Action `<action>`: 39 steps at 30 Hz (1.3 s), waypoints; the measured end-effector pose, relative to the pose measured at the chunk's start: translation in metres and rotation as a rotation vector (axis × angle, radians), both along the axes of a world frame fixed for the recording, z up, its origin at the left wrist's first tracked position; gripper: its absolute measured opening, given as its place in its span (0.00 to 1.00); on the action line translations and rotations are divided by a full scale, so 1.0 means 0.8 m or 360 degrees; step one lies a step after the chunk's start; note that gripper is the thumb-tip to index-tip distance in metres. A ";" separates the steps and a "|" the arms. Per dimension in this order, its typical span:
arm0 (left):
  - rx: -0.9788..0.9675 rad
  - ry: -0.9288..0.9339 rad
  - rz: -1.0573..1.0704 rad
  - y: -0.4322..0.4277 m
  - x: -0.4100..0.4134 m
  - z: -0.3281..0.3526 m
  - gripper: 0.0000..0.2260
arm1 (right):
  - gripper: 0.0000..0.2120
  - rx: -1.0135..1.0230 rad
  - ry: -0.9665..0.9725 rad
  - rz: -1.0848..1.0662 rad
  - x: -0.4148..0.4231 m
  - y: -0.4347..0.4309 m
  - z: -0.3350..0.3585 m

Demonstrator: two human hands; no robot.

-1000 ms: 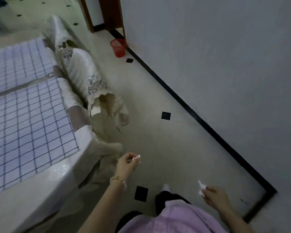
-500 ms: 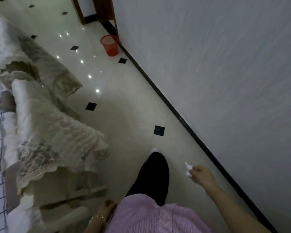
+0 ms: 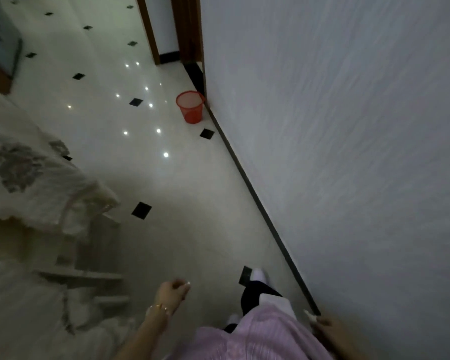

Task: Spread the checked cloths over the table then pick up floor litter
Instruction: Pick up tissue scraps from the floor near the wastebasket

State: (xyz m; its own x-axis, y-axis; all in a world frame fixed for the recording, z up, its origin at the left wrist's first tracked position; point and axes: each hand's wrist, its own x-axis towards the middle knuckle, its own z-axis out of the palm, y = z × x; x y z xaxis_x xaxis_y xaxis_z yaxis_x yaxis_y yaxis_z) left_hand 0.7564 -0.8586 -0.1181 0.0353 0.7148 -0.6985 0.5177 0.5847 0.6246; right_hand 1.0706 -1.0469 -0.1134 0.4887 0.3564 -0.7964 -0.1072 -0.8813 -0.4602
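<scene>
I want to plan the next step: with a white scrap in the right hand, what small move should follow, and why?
Probably walk on toward the red bin beside the wall. The right hand pinches a white scrap, and the bin stands ahead with open floor between.

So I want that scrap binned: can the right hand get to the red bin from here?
Probably not yet. The red bin stands far ahead by the wall, well beyond the right hand. The floor between looks free, so walking closer should do.
</scene>
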 end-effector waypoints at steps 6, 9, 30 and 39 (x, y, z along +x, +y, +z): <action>0.0143 -0.0132 0.0004 0.190 0.097 -0.005 0.10 | 0.09 0.0017 0.0076 -0.0096 0.086 0.174 -0.019; -0.0008 -0.0082 0.0175 0.256 0.109 -0.014 0.11 | 0.12 -0.0010 0.0044 0.0040 0.135 0.293 -0.023; -0.0388 0.0089 0.1039 0.786 0.040 -0.044 0.11 | 0.09 0.0074 0.0023 0.0645 0.148 1.089 -0.025; -0.0040 -0.0100 0.0486 1.193 0.134 0.015 0.05 | 0.08 -0.0010 0.0191 0.0399 0.168 1.295 -0.030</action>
State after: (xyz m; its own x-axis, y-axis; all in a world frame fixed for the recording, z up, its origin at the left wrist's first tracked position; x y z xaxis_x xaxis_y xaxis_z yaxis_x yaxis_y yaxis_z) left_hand 0.8637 0.0962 -0.1057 -0.1348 0.6816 -0.7192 0.2764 0.7228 0.6333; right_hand 1.2051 -0.0110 -0.1374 0.2878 0.4491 -0.8458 0.0614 -0.8901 -0.4517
